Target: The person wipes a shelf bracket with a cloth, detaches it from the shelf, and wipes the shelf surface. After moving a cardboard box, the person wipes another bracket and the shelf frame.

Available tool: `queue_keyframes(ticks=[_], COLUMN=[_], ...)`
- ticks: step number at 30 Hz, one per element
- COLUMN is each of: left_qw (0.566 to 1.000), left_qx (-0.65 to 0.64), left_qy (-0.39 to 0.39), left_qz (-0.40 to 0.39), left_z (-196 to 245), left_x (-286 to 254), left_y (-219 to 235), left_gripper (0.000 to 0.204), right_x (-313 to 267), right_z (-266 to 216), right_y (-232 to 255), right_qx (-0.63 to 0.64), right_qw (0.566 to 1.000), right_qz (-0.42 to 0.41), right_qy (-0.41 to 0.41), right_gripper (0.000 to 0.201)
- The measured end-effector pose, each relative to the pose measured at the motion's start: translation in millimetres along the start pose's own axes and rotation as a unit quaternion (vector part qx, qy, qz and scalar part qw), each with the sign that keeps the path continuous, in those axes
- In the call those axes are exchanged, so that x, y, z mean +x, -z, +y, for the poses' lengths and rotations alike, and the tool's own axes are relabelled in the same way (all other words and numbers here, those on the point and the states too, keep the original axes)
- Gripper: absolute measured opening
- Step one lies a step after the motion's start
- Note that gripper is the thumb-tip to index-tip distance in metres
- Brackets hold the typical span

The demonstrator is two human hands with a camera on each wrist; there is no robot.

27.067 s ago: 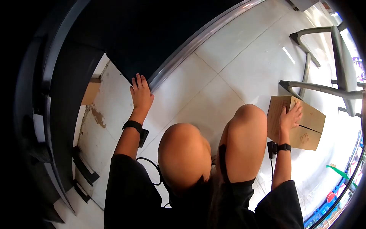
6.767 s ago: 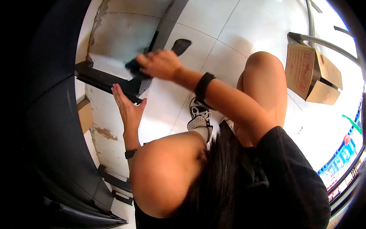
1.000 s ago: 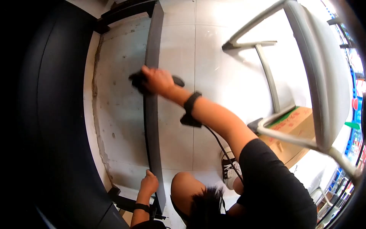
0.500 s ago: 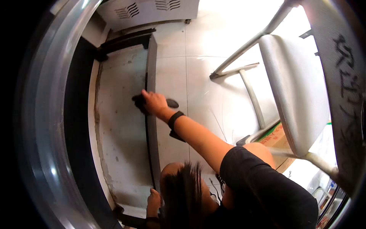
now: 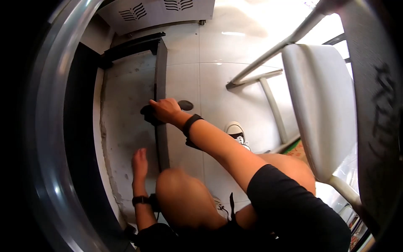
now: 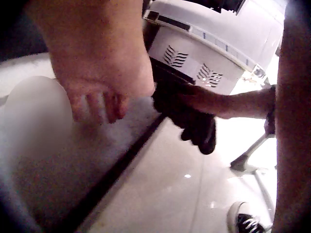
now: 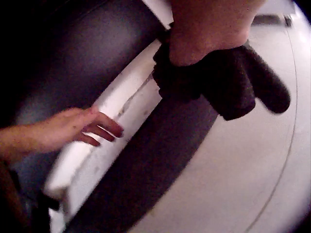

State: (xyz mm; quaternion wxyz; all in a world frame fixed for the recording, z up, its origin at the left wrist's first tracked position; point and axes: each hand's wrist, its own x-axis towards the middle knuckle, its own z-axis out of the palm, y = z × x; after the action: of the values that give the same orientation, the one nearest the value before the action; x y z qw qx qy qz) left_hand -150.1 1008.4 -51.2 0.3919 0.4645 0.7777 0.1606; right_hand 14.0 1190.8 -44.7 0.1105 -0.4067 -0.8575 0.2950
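Observation:
My right hand (image 5: 167, 110) grips a dark, fuzzy glove (image 7: 214, 82) on top of a long dark beam (image 5: 161, 71). The glove hangs over both sides of the beam, and one stuffed-looking finger of it sticks out over the floor. My left hand (image 5: 140, 164) holds nothing; its fingers are loosely extended above the strip of floor between the beam and the dark cabinet (image 5: 84, 109). In the right wrist view the left hand's fingers (image 7: 104, 128) point toward the beam. The left wrist view shows the glove bunched under the right hand.
A grey-padded chair (image 5: 321, 105) stands to the right, its metal legs on the tiles. Part of a cardboard box (image 5: 299, 152) shows behind its leg. A white vented unit (image 5: 155, 14) stands beyond the beam's far end. A cross-piece (image 5: 130, 46) joins the beam there.
The left hand has left the beam's near end and moved over the floor strip. My right hand keeps the glove on the beam; 27 seconds ago it was on a cardboard box.

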Motion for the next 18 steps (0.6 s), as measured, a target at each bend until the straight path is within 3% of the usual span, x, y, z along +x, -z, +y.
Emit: queue_keyframes(ticks=[1, 2, 4, 6, 8, 10, 14, 18], left_qw=[0.999, 0.996, 0.976, 0.98, 0.984, 0.976, 0.962, 0.95], left_qx=[0.008, 0.044, 0.195, 0.172, 0.147, 0.206, 0.217, 0.263], left_qy=[-0.039, -0.021, -0.031, -0.014, 0.003, -0.032, 0.035, 0.063], left_qz=[0.006, -0.078, -0.087, -0.1, -0.101, -0.066, -0.161, -0.156], left_z=[5, 20, 54, 52, 42, 25, 55, 70], left_x=[14, 28, 28, 32, 26, 23, 28, 28], left_y=[-16, -19, -29, -32, -35, -42, -28, -26], left_gripper=[0.054, 0.064, 0.062, 0.059, 0.057, 0.053, 0.063, 0.067], right_x=[0, 0, 7, 14, 25, 48, 117, 167], right_z=[0, 0, -1, -4, 11, 31, 65, 92], right_y=[-4, -12, -18, -3, -11, -4, 33, 53], right_qx=[0.023, 0.042, 0.048, 0.028, 0.016, 0.017, 0.016, 0.032], right_qw=[0.999, 0.997, 0.995, 1.0, 0.999, 0.991, 0.986, 0.97], right_qz=[0.031, 0.06, 0.089, -0.005, 0.034, 0.13, 0.152, 0.215], right_qy=[-0.011, -0.025, -0.026, -0.012, 0.018, -0.008, -0.067, -0.112], right_gripper=[0.029, 0.028, 0.029, 0.028, 0.027, 0.028, 0.035, 0.042])
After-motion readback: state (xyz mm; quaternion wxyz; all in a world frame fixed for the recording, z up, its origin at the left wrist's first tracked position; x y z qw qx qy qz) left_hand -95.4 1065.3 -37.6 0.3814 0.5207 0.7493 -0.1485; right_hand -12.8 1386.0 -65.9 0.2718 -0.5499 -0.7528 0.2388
